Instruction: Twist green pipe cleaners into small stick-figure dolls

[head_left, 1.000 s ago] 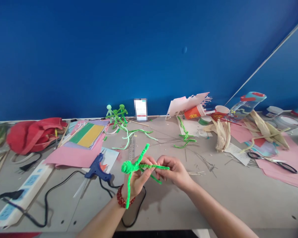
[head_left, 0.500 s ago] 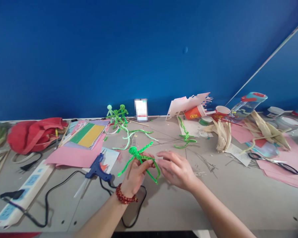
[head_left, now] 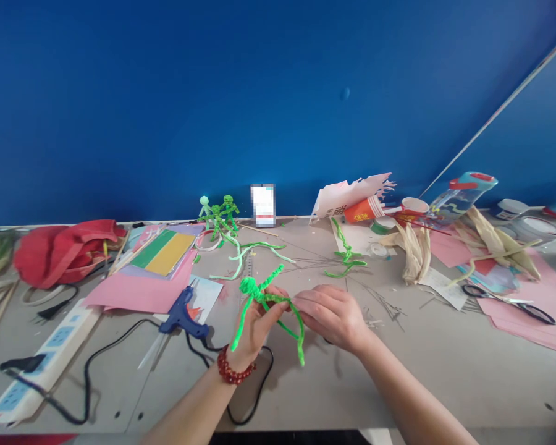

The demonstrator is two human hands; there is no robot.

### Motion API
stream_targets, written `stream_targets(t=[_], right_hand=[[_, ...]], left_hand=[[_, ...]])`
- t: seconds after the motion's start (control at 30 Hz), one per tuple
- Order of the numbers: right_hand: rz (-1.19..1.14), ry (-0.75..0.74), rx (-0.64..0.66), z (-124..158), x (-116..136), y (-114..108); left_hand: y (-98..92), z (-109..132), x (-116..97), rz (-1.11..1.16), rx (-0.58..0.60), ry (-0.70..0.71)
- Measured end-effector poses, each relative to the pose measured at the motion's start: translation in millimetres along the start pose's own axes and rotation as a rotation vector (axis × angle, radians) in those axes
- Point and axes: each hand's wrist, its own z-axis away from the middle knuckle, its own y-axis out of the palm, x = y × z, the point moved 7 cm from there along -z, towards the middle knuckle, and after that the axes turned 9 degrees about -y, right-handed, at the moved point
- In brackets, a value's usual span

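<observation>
A bright green pipe-cleaner figure (head_left: 259,290), with a round coiled head, stick arms and long bent legs, is gripped in my left hand (head_left: 254,324) between thumb and fingers. Its head points up and left, and its legs hang toward the right. My right hand (head_left: 331,315) has its fingers bunched together at the bend of the legs, seemingly pinching there; the fingertips are partly hidden. Behind my hands, several finished-looking green figures (head_left: 217,216) stand against the wall. Loose pale green pipe cleaners (head_left: 238,256) lie in front of them, and another twisted green piece (head_left: 347,253) is farther right.
A blue glue gun (head_left: 183,315) with a black cord lies left, near a white power strip (head_left: 46,364). Pink paper (head_left: 130,287) and a red cloth item (head_left: 65,250) are beyond. Thin wires (head_left: 380,300), dried husks (head_left: 417,253), scissors (head_left: 509,303) and a paper cup (head_left: 364,211) lie right.
The figure has turned slightly in my left hand, its left arm and legs now hanging lower. My right hand has closed in at the leg bend, its fingers drawn more together.
</observation>
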Motion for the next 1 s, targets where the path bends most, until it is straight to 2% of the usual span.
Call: stream_targets(t=[0.2,0.37,0.5,0.67,0.77,0.9,1.0], right_hand=[[-0.241,0.088,-0.048,0.5,-9.9,1.8],[-0.456,0.327,-0.081,2.7,-20.1,3.7],[-0.618,0.543,-0.054,8.5,-25.6,12.0],[-0.761,0.647,-0.115,12.6,-28.5,19.9],[-0.865,0.764,-0.125,17.8,-32.1,28.4],[-1.106,0.98,-0.091,26.4,-32.1,44.1],[-1.21,1.052,-0.088,28.1,-29.5,47.8]], left_hand=[[-0.6,3.2,-7.4,-0.257,-0.032,0.151],[1.3,6.4,-14.5,-0.447,-0.061,0.228],[2.8,7.9,-20.7,-0.479,-0.076,0.274],[7.2,11.1,-25.3,-0.492,-0.05,0.364],[9.2,13.3,-25.6,-0.445,-0.011,0.394],[10.8,14.3,-23.1,-0.392,0.032,0.378],[10.9,13.1,-18.5,-0.329,0.055,0.331]])
